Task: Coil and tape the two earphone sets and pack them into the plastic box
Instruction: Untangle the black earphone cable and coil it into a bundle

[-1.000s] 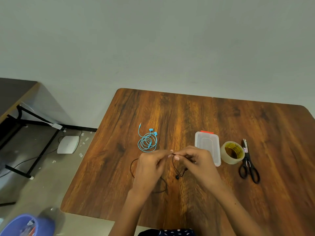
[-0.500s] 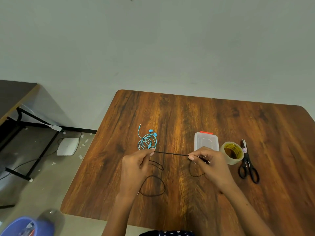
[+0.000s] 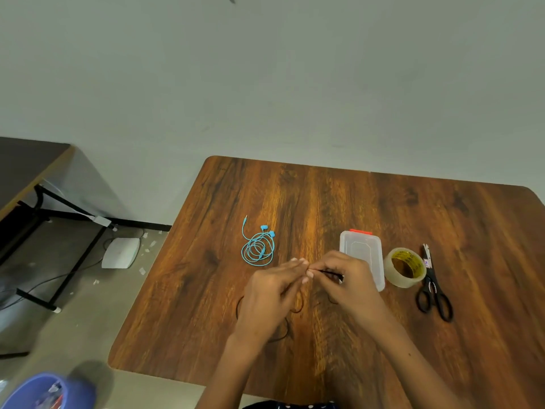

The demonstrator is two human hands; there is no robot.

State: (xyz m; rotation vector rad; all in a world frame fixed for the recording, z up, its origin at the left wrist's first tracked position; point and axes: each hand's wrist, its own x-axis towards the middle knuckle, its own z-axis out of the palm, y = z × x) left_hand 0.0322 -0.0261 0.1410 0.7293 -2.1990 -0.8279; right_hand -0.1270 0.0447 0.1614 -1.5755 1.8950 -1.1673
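Two hands meet over the middle of the wooden table (image 3: 324,202), fingertips nearly touching. Going left to right: off the table at about nine o'clock a white flat device (image 3: 121,252) lies on the floor near a dark desk's frame, and a purple tub (image 3: 44,392) sits at seven o'clock. On the table, the blue earphones (image 3: 258,247) lie in a loose coil at about ten o'clock from the hands, well apart from them. The left hand (image 3: 269,296) pinches the black earphone cord (image 3: 298,308) between fingertips, loops of it trailing on the table beneath the palm. The right hand (image 3: 346,283) has its fingers curled round a bunched part of the same cord. Just behind that hand sits the clear plastic box (image 3: 361,249), lid on, red clasp at its far end. At three o'clock stands the tape roll (image 3: 405,267), with black scissors (image 3: 433,287) just beside it.
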